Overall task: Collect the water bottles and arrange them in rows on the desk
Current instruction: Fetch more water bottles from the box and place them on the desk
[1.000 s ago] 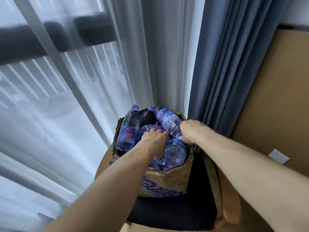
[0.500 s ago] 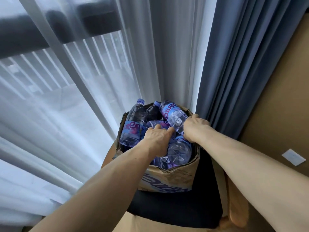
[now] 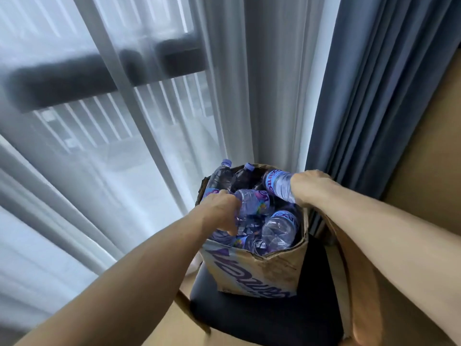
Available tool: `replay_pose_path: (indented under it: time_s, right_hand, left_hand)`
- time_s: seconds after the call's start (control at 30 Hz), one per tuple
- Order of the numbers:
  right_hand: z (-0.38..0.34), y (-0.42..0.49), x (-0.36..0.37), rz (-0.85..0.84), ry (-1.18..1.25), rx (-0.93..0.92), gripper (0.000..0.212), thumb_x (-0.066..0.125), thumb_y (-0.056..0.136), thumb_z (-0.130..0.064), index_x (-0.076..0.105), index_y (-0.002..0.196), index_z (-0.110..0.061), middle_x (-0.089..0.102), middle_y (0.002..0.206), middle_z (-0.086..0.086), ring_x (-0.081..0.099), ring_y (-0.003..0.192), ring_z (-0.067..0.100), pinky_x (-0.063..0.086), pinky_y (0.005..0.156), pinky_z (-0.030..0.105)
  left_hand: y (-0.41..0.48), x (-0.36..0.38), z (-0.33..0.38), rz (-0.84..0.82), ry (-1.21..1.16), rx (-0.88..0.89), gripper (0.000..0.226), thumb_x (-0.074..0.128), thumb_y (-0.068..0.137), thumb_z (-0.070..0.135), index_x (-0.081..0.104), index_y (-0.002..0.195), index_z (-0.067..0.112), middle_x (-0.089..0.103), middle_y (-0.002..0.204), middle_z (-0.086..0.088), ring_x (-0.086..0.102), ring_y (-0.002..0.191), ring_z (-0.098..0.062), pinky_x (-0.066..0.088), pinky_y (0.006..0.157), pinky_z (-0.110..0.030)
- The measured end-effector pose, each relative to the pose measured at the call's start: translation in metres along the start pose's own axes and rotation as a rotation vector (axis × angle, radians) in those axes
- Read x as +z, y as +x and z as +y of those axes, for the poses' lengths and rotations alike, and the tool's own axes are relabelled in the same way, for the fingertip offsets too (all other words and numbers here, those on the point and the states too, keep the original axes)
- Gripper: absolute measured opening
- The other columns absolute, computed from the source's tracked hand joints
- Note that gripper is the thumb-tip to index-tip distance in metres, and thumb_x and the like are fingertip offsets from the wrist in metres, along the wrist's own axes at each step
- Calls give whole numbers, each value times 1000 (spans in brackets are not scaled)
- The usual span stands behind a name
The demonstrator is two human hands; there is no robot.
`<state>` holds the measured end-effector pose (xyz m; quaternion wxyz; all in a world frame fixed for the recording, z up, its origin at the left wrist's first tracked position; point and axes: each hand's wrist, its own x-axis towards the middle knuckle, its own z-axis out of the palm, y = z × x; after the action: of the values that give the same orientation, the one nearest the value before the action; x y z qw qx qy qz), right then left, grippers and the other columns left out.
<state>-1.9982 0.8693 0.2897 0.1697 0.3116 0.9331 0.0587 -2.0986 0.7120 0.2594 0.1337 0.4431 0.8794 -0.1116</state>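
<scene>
1. A sheer white curtain (image 3: 124,146) covers the window on the left; a blue curtain (image 3: 374,96) hangs in folds to the right of it.
2. A chair with a dark seat (image 3: 262,318) stands in front of the curtains.
3. An open cardboard box (image 3: 254,273) sits on the seat, packed with water bottles (image 3: 279,228). Some lie flat, and two at the back (image 3: 220,174) stand nearly upright.
4. The left hand (image 3: 219,211) reaches into the box, its fingers curled round a bottle lying in the middle (image 3: 254,202).
5. The right hand (image 3: 309,188) is at the box's back right corner, its fingers wrapped round the lower end of a tilted bottle (image 3: 278,184) whose label faces up.
</scene>
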Motion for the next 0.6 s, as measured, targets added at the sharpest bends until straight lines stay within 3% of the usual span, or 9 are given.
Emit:
replay_pose_path:
  time_s: [0.13,0.23,0.37,0.43,0.6]
  right_hand:
    - [-2,-7,-12,174,103,-23,37,60,88,-9,55,125,-8,57,126,13,56,116,31,47,88,33]
    - [-8,-11,-13,280,177,-86,30,58,88,-7,57,118,-7,50,120,16,58,106,36,45,79,34]
    - [-16,-14,-36,410,352,-232,21,52,89,-18,61,103,-5,49,110,15,55,83,34,39,69,31]
    - [-21,-13,-46,451,442,-279,22,58,84,-23,63,97,-5,51,106,14,49,78,30,39,69,30]
    - [-38,-3,-44,238,622,-268,34,63,82,-33,56,110,-17,50,111,8,52,96,30,43,82,33]
  left_hand:
    - [-10,9,3,54,-73,-53,52,77,76,30,54,121,20,52,117,-6,58,97,-27,54,80,-37]
    - [-15,10,1,80,-175,-67,51,76,76,27,53,120,18,58,111,-3,57,97,-25,53,77,-33]
    - [-21,15,-8,67,-316,-61,57,78,73,30,52,123,20,55,111,-1,51,91,-21,46,72,-28]
    - [-22,16,-7,66,-312,-63,53,77,74,29,53,120,19,57,112,-3,51,91,-21,47,73,-29]
    - [-24,17,-4,62,-402,-70,50,76,76,30,53,119,18,59,109,-2,55,94,-22,49,76,-31]
